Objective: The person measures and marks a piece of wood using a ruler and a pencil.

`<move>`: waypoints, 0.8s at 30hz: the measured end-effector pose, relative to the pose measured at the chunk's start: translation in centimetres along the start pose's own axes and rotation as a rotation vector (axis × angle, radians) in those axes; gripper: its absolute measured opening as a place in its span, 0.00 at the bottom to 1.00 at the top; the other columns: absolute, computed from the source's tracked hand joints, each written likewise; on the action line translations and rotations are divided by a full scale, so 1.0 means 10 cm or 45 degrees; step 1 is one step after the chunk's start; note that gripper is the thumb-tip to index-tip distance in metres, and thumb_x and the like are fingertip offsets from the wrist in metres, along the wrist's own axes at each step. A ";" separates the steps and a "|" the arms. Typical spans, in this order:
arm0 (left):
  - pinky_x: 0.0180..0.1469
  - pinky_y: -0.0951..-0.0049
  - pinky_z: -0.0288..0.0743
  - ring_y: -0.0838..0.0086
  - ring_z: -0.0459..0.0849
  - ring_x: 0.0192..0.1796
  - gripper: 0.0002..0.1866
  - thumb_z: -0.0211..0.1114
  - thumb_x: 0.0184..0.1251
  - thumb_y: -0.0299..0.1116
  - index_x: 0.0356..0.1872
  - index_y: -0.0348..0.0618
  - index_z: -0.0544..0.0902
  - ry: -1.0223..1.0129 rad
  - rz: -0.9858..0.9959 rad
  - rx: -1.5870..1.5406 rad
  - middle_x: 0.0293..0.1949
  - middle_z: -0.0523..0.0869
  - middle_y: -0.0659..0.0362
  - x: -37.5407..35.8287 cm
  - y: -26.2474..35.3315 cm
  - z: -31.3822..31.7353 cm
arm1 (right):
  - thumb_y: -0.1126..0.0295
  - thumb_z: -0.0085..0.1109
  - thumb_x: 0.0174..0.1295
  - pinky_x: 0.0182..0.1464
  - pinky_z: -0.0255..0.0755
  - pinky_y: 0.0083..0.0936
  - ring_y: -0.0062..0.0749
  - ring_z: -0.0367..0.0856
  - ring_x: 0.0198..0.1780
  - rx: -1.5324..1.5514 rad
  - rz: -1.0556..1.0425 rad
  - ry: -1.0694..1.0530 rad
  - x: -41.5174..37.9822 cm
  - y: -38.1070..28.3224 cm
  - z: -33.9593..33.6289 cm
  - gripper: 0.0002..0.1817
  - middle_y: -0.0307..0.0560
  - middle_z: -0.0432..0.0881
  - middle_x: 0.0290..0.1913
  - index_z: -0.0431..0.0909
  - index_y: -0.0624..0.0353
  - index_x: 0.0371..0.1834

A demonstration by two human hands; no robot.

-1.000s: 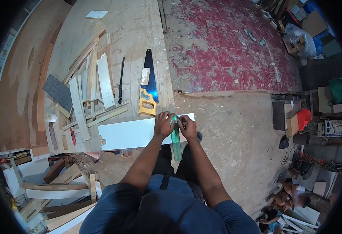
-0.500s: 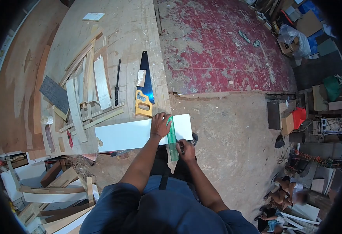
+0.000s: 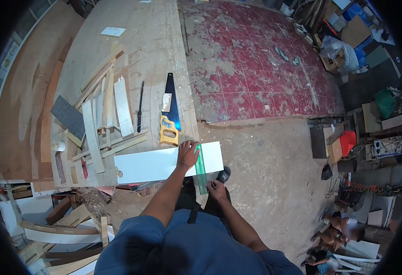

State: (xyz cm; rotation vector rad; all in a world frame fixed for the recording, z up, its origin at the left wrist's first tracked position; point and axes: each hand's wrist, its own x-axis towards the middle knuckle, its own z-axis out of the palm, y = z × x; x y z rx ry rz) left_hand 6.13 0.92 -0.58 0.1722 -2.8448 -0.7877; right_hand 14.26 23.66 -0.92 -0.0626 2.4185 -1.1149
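A white board [image 3: 148,164] lies across the wooden worktop's near edge, its right end sticking out over the floor. Across it runs a green see-through ruler [image 3: 201,170], whose near end hangs past the board's edge. My left hand [image 3: 188,155] presses down on the board and holds the ruler along its left side. Close to the ruler's near end, my right hand [image 3: 217,190] is closed, with something small and dark at its fingers that I cannot make out. A handsaw [image 3: 169,130] with a yellow handle lies just beyond the board.
Wood strips [image 3: 124,107] and a dark slim tool [image 3: 140,110] lie on the worktop [image 3: 150,50]. Offcuts [image 3: 63,231] are piled at lower left. A raised red tiled floor [image 3: 256,64] is ahead right. Two people [image 3: 341,229] sit low at lower right.
My right hand has drawn back toward me, off the board's near edge to the ruler's near end. My left hand stays on the ruler. The whole view has shifted slightly.
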 end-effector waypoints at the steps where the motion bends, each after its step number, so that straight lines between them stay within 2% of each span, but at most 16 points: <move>1: 0.60 0.55 0.63 0.59 0.72 0.56 0.20 0.66 0.60 0.40 0.53 0.51 0.76 -0.019 -0.017 -0.021 0.48 0.75 0.56 -0.01 -0.01 0.01 | 0.69 0.59 0.63 0.35 0.76 0.27 0.29 0.84 0.34 0.263 0.130 -0.137 0.02 0.05 0.05 0.09 0.48 0.85 0.33 0.79 0.63 0.42; 2: 0.62 0.55 0.63 0.57 0.71 0.58 0.23 0.66 0.61 0.39 0.57 0.49 0.74 -0.026 -0.016 0.032 0.52 0.75 0.54 -0.03 0.00 -0.01 | 0.69 0.61 0.63 0.34 0.77 0.24 0.25 0.84 0.34 0.521 0.262 -0.284 0.03 0.06 0.09 0.10 0.46 0.86 0.33 0.80 0.63 0.43; 5: 0.62 0.53 0.62 0.51 0.70 0.59 0.26 0.65 0.62 0.38 0.60 0.43 0.71 0.245 -0.189 -0.046 0.54 0.75 0.50 -0.19 0.26 -0.38 | 0.74 0.60 0.62 0.33 0.75 0.19 0.18 0.81 0.34 0.662 0.350 -0.398 -0.08 -0.22 -0.01 0.08 0.40 0.84 0.33 0.80 0.63 0.43; 7: 0.60 0.54 0.65 0.51 0.73 0.57 0.27 0.62 0.64 0.37 0.61 0.37 0.68 0.349 -0.252 -0.056 0.54 0.76 0.46 -0.40 0.27 -0.45 | 0.73 0.61 0.62 0.33 0.75 0.19 0.19 0.80 0.33 0.672 0.304 -0.446 -0.10 -0.35 -0.09 0.09 0.39 0.84 0.32 0.79 0.62 0.44; 9: 0.53 0.59 0.71 0.53 0.79 0.51 0.25 0.62 0.65 0.40 0.59 0.39 0.70 0.230 -0.595 -0.681 0.47 0.79 0.45 -0.69 0.24 -0.43 | 0.73 0.61 0.62 0.34 0.75 0.19 0.18 0.80 0.34 0.711 0.194 -0.512 -0.08 -0.51 -0.14 0.08 0.38 0.83 0.32 0.79 0.61 0.43; 10: 0.53 0.59 0.71 0.53 0.79 0.51 0.25 0.62 0.65 0.40 0.59 0.39 0.70 0.266 -0.617 -0.661 0.47 0.79 0.45 -0.85 0.17 -0.37 | 0.73 0.62 0.60 0.36 0.76 0.21 0.19 0.80 0.34 0.787 0.150 -0.535 -0.03 -0.56 -0.11 0.10 0.39 0.83 0.32 0.78 0.62 0.44; 11: 0.49 0.63 0.73 0.61 0.80 0.47 0.23 0.59 0.67 0.36 0.59 0.37 0.69 0.101 -0.686 -0.757 0.44 0.80 0.48 -1.03 0.09 -0.29 | 0.73 0.62 0.60 0.36 0.76 0.21 0.19 0.80 0.34 0.776 0.129 -0.584 0.07 -0.58 -0.07 0.10 0.39 0.83 0.32 0.78 0.62 0.44; 12: 0.46 0.66 0.75 0.68 0.81 0.43 0.21 0.57 0.69 0.32 0.60 0.35 0.69 -0.057 -0.757 -0.856 0.42 0.81 0.52 -1.12 0.07 -0.34 | 0.73 0.62 0.60 0.38 0.76 0.22 0.20 0.80 0.34 0.656 -0.073 -0.606 0.20 -0.61 -0.02 0.11 0.40 0.84 0.32 0.78 0.63 0.45; 13: 0.46 0.66 0.75 0.68 0.81 0.43 0.21 0.57 0.69 0.32 0.60 0.35 0.69 -0.004 -0.796 -0.841 0.42 0.81 0.52 -1.19 0.04 -0.38 | 0.73 0.63 0.59 0.40 0.76 0.23 0.20 0.80 0.34 0.540 -0.277 -0.629 0.31 -0.64 0.01 0.12 0.41 0.84 0.32 0.78 0.63 0.46; 15: 0.43 0.72 0.75 0.76 0.80 0.40 0.18 0.56 0.70 0.29 0.59 0.34 0.69 -0.074 -0.931 -1.259 0.39 0.81 0.57 -1.32 0.11 -0.59 | 0.73 0.63 0.58 0.42 0.77 0.26 0.24 0.84 0.36 0.381 -0.400 -0.725 0.47 -0.83 -0.03 0.14 0.45 0.85 0.34 0.78 0.62 0.47; 16: 0.40 0.75 0.74 0.77 0.80 0.37 0.17 0.54 0.70 0.26 0.59 0.34 0.70 0.057 -1.017 -1.336 0.36 0.81 0.59 -1.34 0.15 -0.65 | 0.74 0.62 0.60 0.42 0.77 0.23 0.23 0.83 0.36 0.268 -0.498 -0.759 0.53 -0.95 -0.05 0.13 0.45 0.85 0.36 0.77 0.62 0.48; 18: 0.39 0.73 0.74 0.75 0.80 0.36 0.16 0.55 0.69 0.27 0.56 0.34 0.71 0.327 -1.024 -1.181 0.35 0.82 0.56 -1.38 0.03 -0.65 | 0.76 0.64 0.58 0.43 0.78 0.21 0.24 0.84 0.36 0.049 -0.620 -0.742 0.59 -1.22 -0.08 0.17 0.47 0.86 0.40 0.76 0.60 0.51; 20: 0.41 0.68 0.75 0.70 0.83 0.37 0.16 0.57 0.67 0.29 0.54 0.34 0.74 0.589 -0.989 -0.955 0.35 0.84 0.50 -1.44 -0.18 -0.64 | 0.77 0.65 0.55 0.45 0.79 0.27 0.31 0.86 0.40 -0.085 -0.716 -0.747 0.74 -1.29 -0.03 0.24 0.50 0.85 0.47 0.73 0.57 0.57; 21: 0.41 0.68 0.75 0.70 0.83 0.37 0.16 0.57 0.67 0.29 0.54 0.34 0.74 0.628 -1.007 -0.945 0.35 0.84 0.50 -1.45 -0.23 -0.72 | 0.78 0.64 0.54 0.46 0.80 0.29 0.34 0.87 0.42 -0.168 -0.740 -0.740 0.80 -1.36 -0.02 0.26 0.51 0.84 0.49 0.71 0.57 0.59; 22: 0.42 0.66 0.75 0.65 0.84 0.39 0.17 0.58 0.67 0.30 0.55 0.35 0.74 0.638 -1.038 -0.777 0.38 0.85 0.49 -1.47 -0.29 -0.81 | 0.79 0.63 0.54 0.48 0.80 0.33 0.37 0.87 0.45 -0.233 -0.762 -0.788 0.87 -1.44 -0.01 0.31 0.53 0.81 0.55 0.67 0.55 0.63; 24: 0.44 0.63 0.75 0.59 0.84 0.41 0.18 0.58 0.67 0.31 0.56 0.36 0.74 0.666 -1.074 -0.605 0.41 0.86 0.48 -1.47 -0.42 -0.98 | 0.78 0.64 0.54 0.48 0.81 0.32 0.38 0.86 0.47 -0.350 -0.835 -0.803 0.99 -1.55 0.13 0.35 0.56 0.79 0.59 0.62 0.53 0.67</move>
